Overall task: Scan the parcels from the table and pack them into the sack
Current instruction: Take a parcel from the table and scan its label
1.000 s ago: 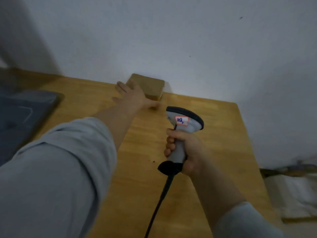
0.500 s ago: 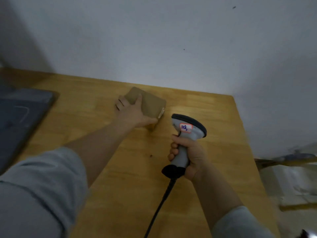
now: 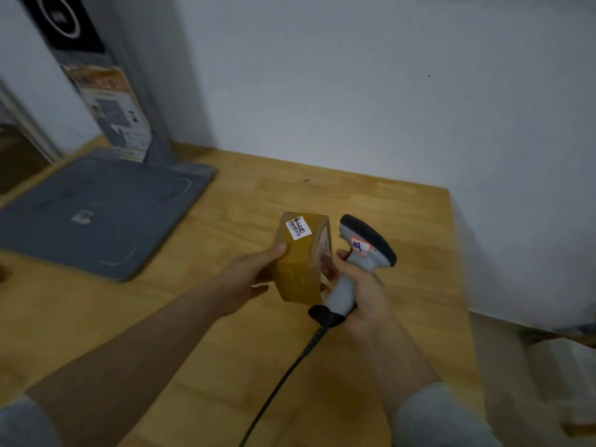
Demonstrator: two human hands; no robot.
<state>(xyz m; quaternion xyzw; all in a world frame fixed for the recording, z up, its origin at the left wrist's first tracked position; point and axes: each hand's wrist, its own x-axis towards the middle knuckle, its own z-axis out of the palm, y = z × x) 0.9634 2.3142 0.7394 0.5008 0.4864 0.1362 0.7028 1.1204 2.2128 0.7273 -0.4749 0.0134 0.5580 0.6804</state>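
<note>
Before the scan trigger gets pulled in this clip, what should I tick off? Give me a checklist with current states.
1. Parcel held by left hand, off the table: ok.
2. Scanner gripped by right hand: ok.
3. Barcode label showing on the parcel's upper face: ok.
4. Scanner head aimed at the label: not ok; it sits beside the parcel, not facing the label.
5. Cable free of snags: cannot tell; it runs out of frame.
6. Sack within reach: cannot tell; none clearly in view.

Open tabletop (image 3: 387, 204) between grey pad (image 3: 96, 214) at left and right edge; wall (image 3: 354, 91), tall box (image 3: 106, 101) behind.
</note>
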